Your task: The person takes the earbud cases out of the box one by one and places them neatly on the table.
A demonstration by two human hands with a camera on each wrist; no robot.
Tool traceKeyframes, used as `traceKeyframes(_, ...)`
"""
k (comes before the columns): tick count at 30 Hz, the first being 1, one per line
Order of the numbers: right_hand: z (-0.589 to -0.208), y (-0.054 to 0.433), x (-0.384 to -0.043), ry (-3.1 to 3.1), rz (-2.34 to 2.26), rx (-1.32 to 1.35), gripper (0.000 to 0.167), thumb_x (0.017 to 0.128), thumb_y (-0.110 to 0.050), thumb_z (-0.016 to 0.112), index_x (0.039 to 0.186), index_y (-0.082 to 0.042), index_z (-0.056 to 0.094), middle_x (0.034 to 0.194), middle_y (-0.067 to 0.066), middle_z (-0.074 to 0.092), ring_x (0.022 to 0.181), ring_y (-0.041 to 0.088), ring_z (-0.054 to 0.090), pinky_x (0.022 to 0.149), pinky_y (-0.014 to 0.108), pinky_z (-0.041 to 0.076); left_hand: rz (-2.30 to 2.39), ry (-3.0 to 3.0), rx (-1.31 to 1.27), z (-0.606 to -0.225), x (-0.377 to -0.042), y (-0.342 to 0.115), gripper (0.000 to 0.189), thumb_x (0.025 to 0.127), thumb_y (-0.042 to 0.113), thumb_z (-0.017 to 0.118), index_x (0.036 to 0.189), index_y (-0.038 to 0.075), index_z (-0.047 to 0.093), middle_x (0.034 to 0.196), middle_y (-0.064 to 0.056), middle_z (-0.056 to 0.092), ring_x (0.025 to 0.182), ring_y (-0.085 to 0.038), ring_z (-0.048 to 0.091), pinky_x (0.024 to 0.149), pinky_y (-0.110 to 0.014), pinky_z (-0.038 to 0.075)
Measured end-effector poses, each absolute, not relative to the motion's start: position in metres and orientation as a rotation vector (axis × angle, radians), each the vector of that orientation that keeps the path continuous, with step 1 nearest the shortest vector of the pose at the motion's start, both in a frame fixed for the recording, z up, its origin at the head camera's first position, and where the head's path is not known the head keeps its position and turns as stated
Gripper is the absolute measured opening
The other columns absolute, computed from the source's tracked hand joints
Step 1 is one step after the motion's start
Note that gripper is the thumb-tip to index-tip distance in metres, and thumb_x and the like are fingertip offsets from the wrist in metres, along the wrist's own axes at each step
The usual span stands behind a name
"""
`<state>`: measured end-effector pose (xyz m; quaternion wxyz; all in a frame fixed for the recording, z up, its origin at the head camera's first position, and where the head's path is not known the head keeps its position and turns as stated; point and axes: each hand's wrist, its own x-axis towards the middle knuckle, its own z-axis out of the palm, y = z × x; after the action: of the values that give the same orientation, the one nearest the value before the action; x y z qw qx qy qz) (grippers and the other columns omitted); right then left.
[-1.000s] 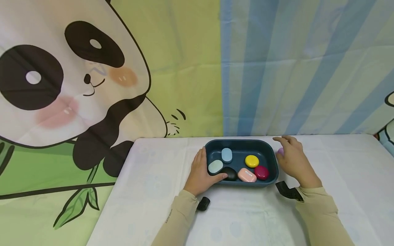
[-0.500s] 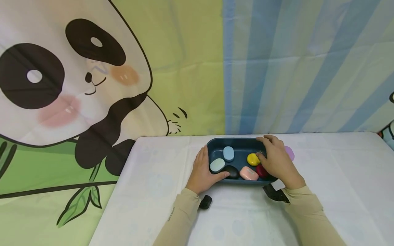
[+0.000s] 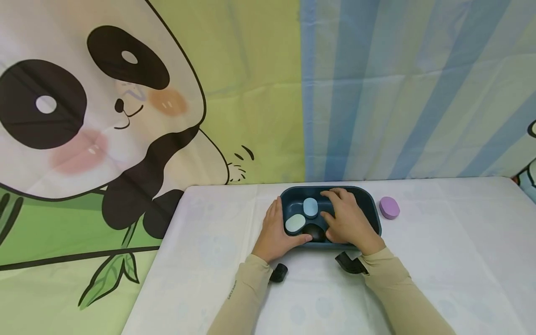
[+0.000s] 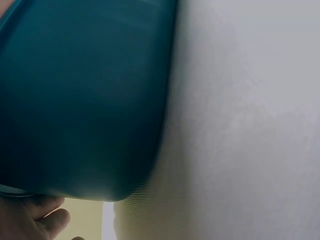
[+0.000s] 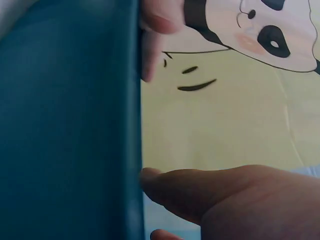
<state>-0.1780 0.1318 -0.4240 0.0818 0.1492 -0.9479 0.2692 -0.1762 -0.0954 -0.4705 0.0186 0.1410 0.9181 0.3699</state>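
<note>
A dark blue rectangular tub [image 3: 371, 204] stands on the table, several smooth rounded pieces inside. My left hand [image 3: 274, 237] grips its left end, fingers along the outer wall, thumb over the front rim near a black oval piece [image 3: 313, 232]. Beside that lie a pale mint oval [image 3: 295, 224] and a light blue rounded block [image 3: 310, 207]. Reaching over the tub, my right hand [image 3: 349, 221] has its fingers spread, thumb close to the black oval. It hides the right part of the tub floor. In the right wrist view, this hand [image 5: 220, 195] shows beyond the tub's wall [image 5: 65, 130].
A purple oval piece [image 3: 389, 207] lies on the white tablecloth [image 3: 456, 242] just right of the tub. Behind the table hangs a curtain [image 3: 259, 107] printed with a panda. Black straps [image 3: 351, 263] show at both wrists.
My right hand has moved left from beside the purple piece into the tub, covering the yellow, red and pink pieces. The purple piece is now fully visible. My left hand stays on the tub.
</note>
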Motion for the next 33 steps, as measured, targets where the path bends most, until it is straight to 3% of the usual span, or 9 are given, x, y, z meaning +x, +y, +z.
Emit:
traceKeyframes(18, -0.445, 0.103, -0.195, -2.871, 0.768, 0.547, 0.049, 0.089, -0.017, 0.079, 0.134, -0.005, 0.063, 0.132, 0.027, 0.054, 0.118, 0.047, 0.052, 0.095, 0.059, 0.048, 1.166, 2.834, 0.446, -0.47, -0.178, -0.095, 0.128, 0.077, 0.062, 0.08, 0.163, 0.009, 0.001, 0.168, -0.014, 0.006, 0.154, -0.028, 0.006, 0.119, -0.054, 0.021)
traceKeyframes(33, -0.449, 0.092, -0.199, -2.989, 0.589, 0.504, 0.041, 0.094, -0.015, 0.072, 0.134, -0.009, 0.065, 0.132, 0.031, 0.051, 0.114, 0.046, 0.052, 0.091, 0.056, 0.052, 1.149, 2.836, 0.456, -0.469, -0.175, -0.096, 0.129, 0.077, 0.067, 0.077, 0.162, 0.007, 0.001, 0.168, -0.016, 0.006, 0.154, -0.031, 0.007, 0.12, -0.053, 0.019)
